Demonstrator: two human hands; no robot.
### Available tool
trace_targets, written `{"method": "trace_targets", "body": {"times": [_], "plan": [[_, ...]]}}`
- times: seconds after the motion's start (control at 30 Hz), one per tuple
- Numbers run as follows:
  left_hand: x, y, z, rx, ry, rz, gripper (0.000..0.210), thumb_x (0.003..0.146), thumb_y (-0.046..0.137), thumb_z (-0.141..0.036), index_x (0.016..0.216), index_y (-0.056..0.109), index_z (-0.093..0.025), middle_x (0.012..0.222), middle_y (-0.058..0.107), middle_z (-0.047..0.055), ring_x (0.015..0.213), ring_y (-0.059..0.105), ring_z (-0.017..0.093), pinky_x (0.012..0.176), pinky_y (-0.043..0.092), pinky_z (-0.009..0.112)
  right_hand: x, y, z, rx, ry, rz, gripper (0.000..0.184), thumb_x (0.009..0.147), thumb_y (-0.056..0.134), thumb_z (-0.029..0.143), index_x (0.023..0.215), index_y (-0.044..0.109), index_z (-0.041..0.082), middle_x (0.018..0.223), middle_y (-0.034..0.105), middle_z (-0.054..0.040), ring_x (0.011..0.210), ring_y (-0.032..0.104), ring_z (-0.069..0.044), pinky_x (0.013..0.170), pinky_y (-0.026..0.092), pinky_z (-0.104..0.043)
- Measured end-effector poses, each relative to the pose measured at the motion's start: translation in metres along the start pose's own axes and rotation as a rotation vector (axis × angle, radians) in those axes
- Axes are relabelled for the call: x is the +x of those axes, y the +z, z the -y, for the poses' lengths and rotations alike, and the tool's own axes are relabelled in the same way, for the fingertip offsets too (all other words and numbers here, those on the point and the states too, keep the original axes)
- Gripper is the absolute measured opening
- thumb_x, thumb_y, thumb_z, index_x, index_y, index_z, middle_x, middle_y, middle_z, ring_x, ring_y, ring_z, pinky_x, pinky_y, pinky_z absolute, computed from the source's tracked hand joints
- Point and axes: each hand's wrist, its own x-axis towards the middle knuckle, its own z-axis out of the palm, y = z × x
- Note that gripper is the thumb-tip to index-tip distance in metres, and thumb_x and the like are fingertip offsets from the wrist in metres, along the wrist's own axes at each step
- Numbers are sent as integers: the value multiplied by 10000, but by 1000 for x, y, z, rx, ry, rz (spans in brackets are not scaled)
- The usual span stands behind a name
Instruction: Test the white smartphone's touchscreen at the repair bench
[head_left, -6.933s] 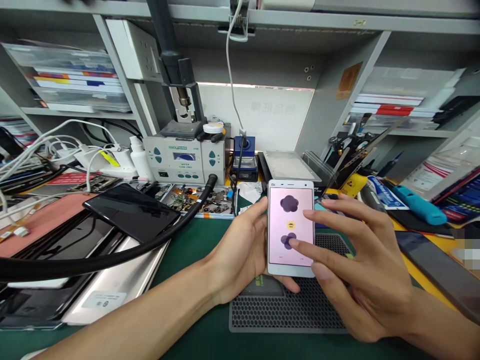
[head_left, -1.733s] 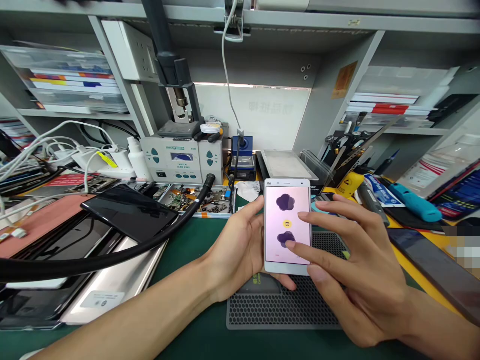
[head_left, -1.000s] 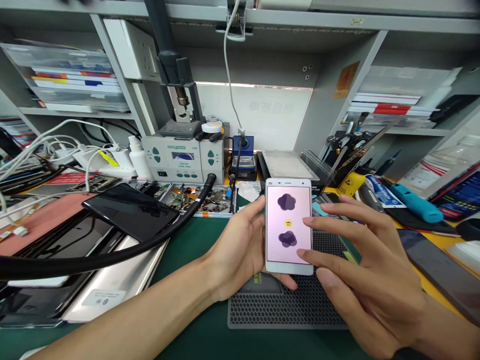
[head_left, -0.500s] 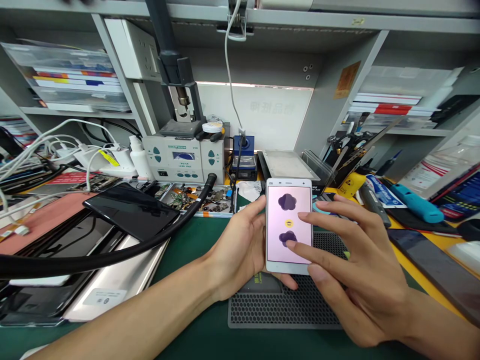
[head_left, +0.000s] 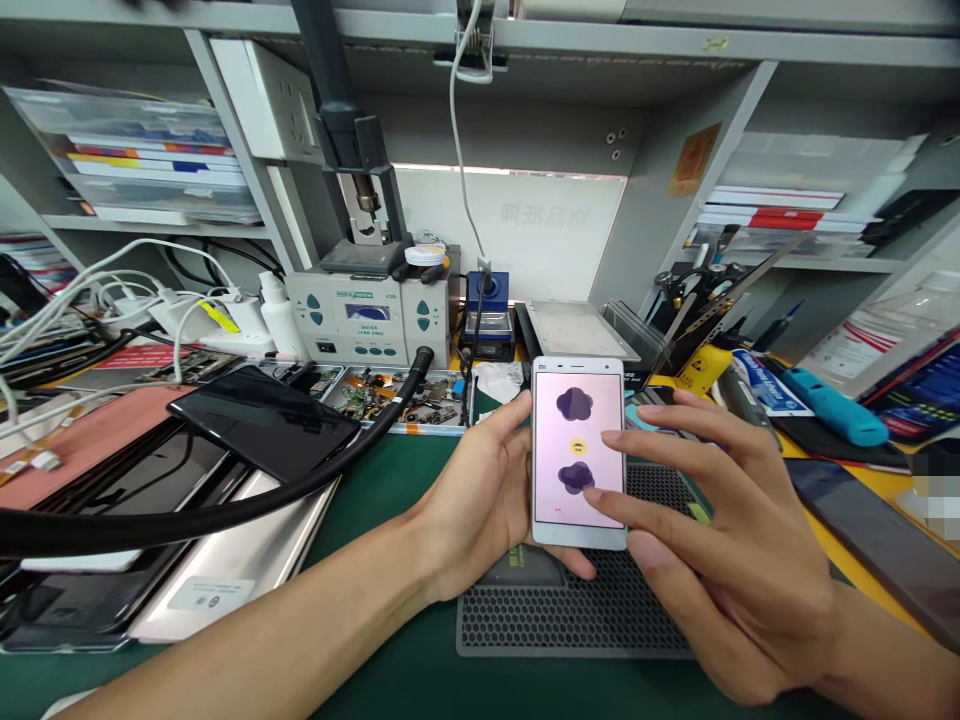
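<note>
"Two hands at the white phone (head_left: 578,440), yes? Which is nearer?"

"L hand (head_left: 476,500), def. It's grasping: thumb along the 9 o'clock edge, other fingers mostly hidden behind, one tip showing below, at 6."

"And R hand (head_left: 742,535)?"

"Grasping nothing, fingers loosely spread, coming in from approx 4 o'clock. Index fingertip (head_left: 594,497) is at the lower dark blob (head_left: 573,476) on the screen; contact or hover, can't tell. Middle fingertip (head_left: 610,438) is by the 3 o'clock edge."

"Where's the phone, & its long axis?"

"Held up over the mesh mat (head_left: 555,630), toward its far end. Axis approx 12-to-6, screen facing the wearer."

"So what matters for R's reach, IYO?"

"Direction, IMO. From the index tip, the lower blob's middle lies at approx 10 o'clock, v. near. The upper blob (head_left: 574,404) is farther, just before 12, along the long axis. L prob. needs to hold it steady."
</note>
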Motion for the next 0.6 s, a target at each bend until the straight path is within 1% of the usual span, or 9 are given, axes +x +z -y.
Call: {"method": "trace_targets", "body": {"times": [0.13, 0.2, 0.3, 0.43, 0.5, 0.6], "plan": [[0, 0, 0, -2, 0, 5, 622, 955, 350, -640, 1321, 619, -215, 1122, 651, 155, 876, 636, 264, 635, 579, 386, -1, 0, -1, -3, -15, 13, 255, 773, 582, 108, 962, 745, 160, 1182, 629, -141, 1218, 507, -390, 999, 422, -682], [0, 0, 0, 0, -1, 2, 618, 954, 356, -636, 1318, 620, -212, 1092, 654, 151, 858, 641, 263, 626, 579, 384, -2, 1, -1, -11, -17, 25, 273, 787, 584, 118, 1005, 742, 162, 1213, 617, -145, 1235, 491, -395, 1000, 419, -682], [1, 0, 0, 3, -1, -4, 606, 957, 360, -623, 1320, 620, -212, 1136, 653, 161, 868, 649, 273, 617, 576, 384, -3, 3, -2, -24, -16, 45, 298, 803, 590, 131, 1062, 733, 169, 1271, 588, -149, 1257, 472, -401, 1004, 413, -684], [0, -1, -1, 1, 2, -1, 597, 958, 362, -624, 1312, 631, -226, 1176, 653, 159, 892, 654, 285, 625, 570, 391, -3, 6, -3, -32, -15, 62, 305, 808, 610, 139, 1086, 730, 172, 1312, 561, -154, 1276, 459, -406, 1019, 401, -692], [0, -1, 0, 1, 6, 0, 598, 958, 356, -628, 1310, 633, -231, 1175, 655, 156, 878, 653, 279, 628, 568, 394, -3, 5, -3, -27, -16, 70, 306, 807, 614, 136, 1087, 731, 171, 1327, 552, -157, 1290, 448, -410, 1023, 398, -694], [0, -1, 0, 2, 9, 8, 601, 960, 351, -629, 1314, 631, -232, 1151, 659, 155, 861, 647, 268, 628, 566, 391, -3, 3, -2, -18, -15, 49, 309, 802, 596, 121, 1073, 737, 171, 1309, 566, -153, 1297, 446, -412, 1021, 392, -690]]}}
